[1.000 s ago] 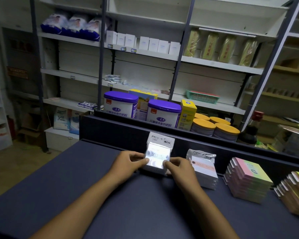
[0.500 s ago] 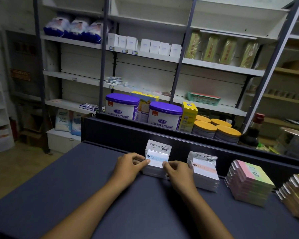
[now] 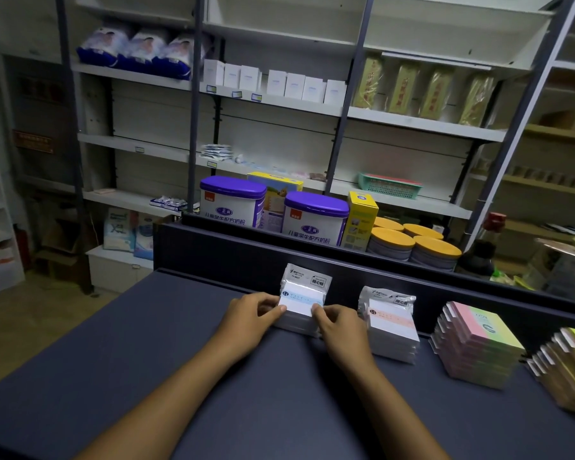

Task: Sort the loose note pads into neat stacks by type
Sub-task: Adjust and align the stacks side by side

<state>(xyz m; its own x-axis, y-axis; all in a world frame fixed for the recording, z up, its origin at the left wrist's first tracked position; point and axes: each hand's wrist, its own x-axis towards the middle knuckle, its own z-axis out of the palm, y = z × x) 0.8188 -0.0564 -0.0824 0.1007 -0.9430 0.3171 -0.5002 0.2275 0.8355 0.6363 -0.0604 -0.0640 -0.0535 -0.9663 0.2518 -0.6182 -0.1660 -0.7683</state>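
A stack of white note pads with a blue stripe (image 3: 301, 302), wrapped in clear plastic, stands on the dark table (image 3: 146, 343) against its back wall. My left hand (image 3: 251, 315) pinches the stack's left side and my right hand (image 3: 337, 323) pinches its right side. To the right stands a stack of white pads with an orange stripe (image 3: 390, 330). Further right is a fanned stack of pink and green pads (image 3: 477, 343). A stack of yellow-green pads (image 3: 570, 366) sits at the right edge.
A raised dark wall (image 3: 233, 257) bounds the table's far side. Behind it stand two purple-lidded tins (image 3: 314, 220), a yellow box (image 3: 361, 217) and yellow-lidded tins (image 3: 412, 245). Shelving with boxes and packets fills the background.
The top blue-striped pad has come down from a raised tilt to lie flat on its stack. Both hands stay at the stack's sides.
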